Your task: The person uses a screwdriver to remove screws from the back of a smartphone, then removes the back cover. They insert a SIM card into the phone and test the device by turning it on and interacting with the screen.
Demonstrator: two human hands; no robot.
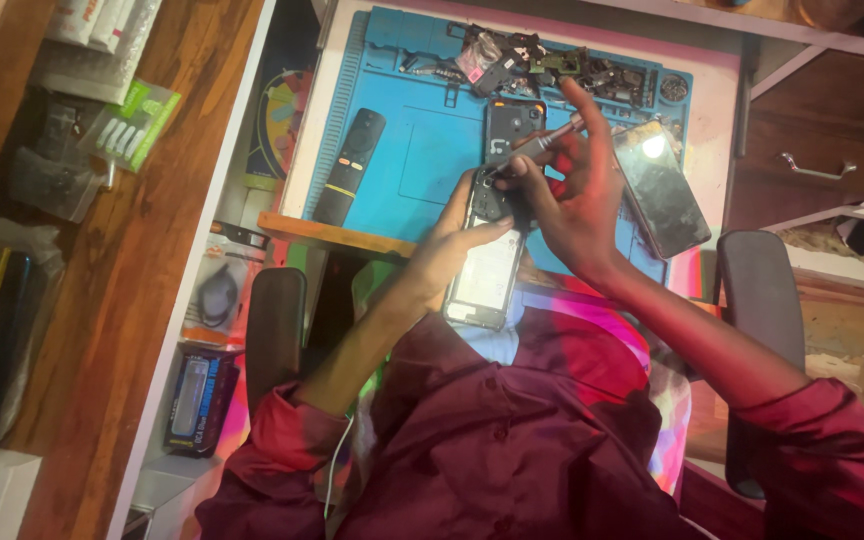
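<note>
**Fixing an open phone with a small tool**

On the far left shelf lies a green pack (pixel 140 118) of white pieces. Lower down sits a dark blue box (pixel 195 398).

The left hand (pixel 452 245) wraps around the open phone (pixel 487 262), just over the blue mat (pixel 422 150). The right hand (pixel 572 200) pinches a thin screwdriver (pixel 542 142), tip at the phone's top end. It looks like a screw is being worked there. The next move needs a steady, gentle turn. 1 more phone (pixel 660 190) lies face up on the right.
</note>
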